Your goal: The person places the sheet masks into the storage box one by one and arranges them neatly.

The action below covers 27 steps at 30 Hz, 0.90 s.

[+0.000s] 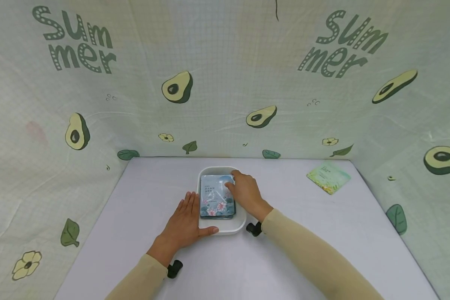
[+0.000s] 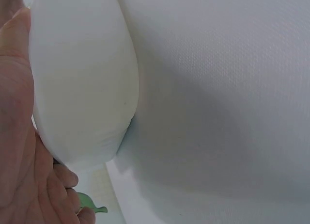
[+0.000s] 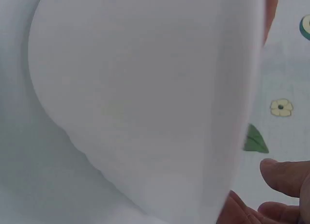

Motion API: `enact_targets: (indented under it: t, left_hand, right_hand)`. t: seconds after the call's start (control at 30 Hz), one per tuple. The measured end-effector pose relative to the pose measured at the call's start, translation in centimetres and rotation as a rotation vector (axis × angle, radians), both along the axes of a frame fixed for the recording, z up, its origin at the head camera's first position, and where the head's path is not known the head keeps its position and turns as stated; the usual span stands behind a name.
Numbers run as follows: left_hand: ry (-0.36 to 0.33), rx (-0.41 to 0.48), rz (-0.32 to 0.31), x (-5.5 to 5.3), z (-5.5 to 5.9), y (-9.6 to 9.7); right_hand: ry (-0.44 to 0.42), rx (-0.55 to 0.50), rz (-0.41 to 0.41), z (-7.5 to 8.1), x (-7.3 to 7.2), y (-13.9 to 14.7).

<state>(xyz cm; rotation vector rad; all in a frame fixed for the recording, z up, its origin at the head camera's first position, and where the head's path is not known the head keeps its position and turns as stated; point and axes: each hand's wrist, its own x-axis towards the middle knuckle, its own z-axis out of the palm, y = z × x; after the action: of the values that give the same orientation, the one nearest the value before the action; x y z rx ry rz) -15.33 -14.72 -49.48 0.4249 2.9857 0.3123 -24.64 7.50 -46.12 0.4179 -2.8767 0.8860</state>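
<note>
A white tray (image 1: 228,227) with rounded corners sits at the middle of the table in the head view. Inside it lies a small stack of blue sachets (image 1: 215,193) printed with pink flowers. My left hand (image 1: 183,221) lies along the tray's left side with straight fingers, its thumb over the near rim. At the far right rim is my right hand (image 1: 247,192), its thumb reaching over the top sachet's edge. The right wrist view shows that thumb (image 3: 283,178) apart from the fingers, which are partly hidden behind the tray wall (image 3: 145,88).
A green sachet (image 1: 328,178) lies alone on the white table (image 1: 292,258) at the far right. Patterned cloth (image 1: 225,83) rises behind the table and on both sides. Each wrist carries a small black device (image 1: 253,229).
</note>
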Motion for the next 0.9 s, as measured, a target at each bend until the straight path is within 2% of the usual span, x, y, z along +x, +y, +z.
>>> enact_targets:
  t: [0.2,0.4,0.53,0.73,0.9]
  left_hand:
    - [-0.007,0.011,0.011,0.1,-0.1,0.0]
    - [-0.022,0.027,0.024,0.2,-0.1,0.1]
    - [-0.014,0.036,0.019,0.3,0.0,0.1]
    - [-0.009,0.038,0.015,0.3,0.1,0.2]
    - [-0.004,0.023,0.011,0.2,0.2,0.2]
  right_hand:
    - [0.081,-0.044,-0.021,-0.1,-0.5,2.0]
    - [0.135,0.063,-0.046,-1.6,-1.8,6.7]
    - [0.094,0.149,-0.083,-2.8,-2.7,11.3]
    - [0.0,0.294,-0.147,-4.3,-3.4,18.6]
    - [-0.1,0.328,-0.209,-5.1,-3.5,23.2]
